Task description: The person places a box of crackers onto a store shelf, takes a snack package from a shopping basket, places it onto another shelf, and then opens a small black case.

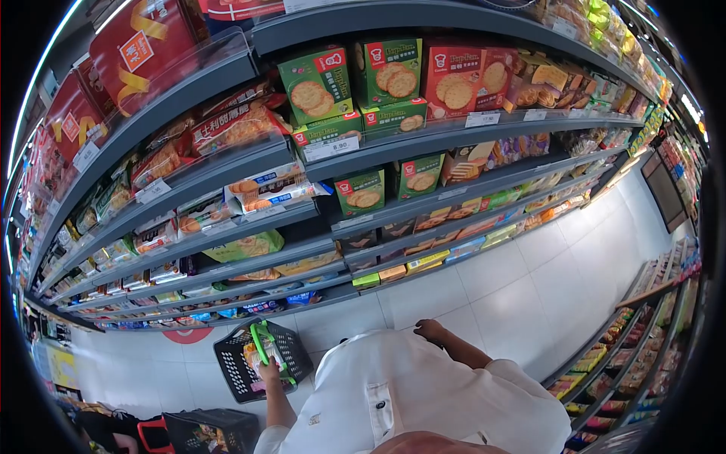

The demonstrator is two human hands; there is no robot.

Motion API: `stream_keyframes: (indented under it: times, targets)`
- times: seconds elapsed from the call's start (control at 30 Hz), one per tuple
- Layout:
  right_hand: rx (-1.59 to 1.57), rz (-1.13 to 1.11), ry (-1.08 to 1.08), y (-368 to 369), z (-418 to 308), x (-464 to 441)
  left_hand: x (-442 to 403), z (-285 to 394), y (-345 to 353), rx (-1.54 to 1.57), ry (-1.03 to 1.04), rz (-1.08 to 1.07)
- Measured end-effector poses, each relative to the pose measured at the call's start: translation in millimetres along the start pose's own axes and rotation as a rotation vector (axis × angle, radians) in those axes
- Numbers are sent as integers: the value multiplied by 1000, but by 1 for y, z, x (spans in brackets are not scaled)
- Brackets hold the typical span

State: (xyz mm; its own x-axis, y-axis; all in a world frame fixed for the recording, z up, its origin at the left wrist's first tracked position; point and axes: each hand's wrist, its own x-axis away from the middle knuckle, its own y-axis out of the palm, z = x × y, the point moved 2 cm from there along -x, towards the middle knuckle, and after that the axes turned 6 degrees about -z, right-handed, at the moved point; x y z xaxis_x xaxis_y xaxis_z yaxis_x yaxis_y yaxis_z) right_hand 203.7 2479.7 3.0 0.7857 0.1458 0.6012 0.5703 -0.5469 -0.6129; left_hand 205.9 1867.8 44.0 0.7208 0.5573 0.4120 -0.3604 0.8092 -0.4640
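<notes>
My left hand is closed around the green handle of a dark shopping basket. The basket hangs at my left side over the tiled floor, with packaged goods inside that I cannot name. My right hand hangs loosely beside my white shirt, with nothing visible in it and its fingers partly apart. In front of me, green cracker boxes and red cracker boxes stand on the shelf, out of reach of both hands as they hang now.
Grey shelves of snacks curve across the front. A second shelf unit stands at right. Behind me at lower left are another dark basket with a red handle and part of another person. Pale floor tiles run between the shelves.
</notes>
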Motion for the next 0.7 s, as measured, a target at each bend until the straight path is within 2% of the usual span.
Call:
stream_keyframes:
  times: [0.1,0.23,0.33,0.63,0.7]
  targets:
    - [-35,31,-41,-4,-11,0,-2,-3,0,80,21,-3]
    - [-110,-17,-1,-24,-43,5,-1,-5,2,38,41,8]
    - [-134,-2,-73,-26,-49,2,-3,-6,1,-16,37,19]
    - [-45,-44,-19,0,-10,-10,-8,-10,5,168,-18,-49]
    - [-20,-106,58,-3,-8,-1,-4,-6,4,172,-33,-56]
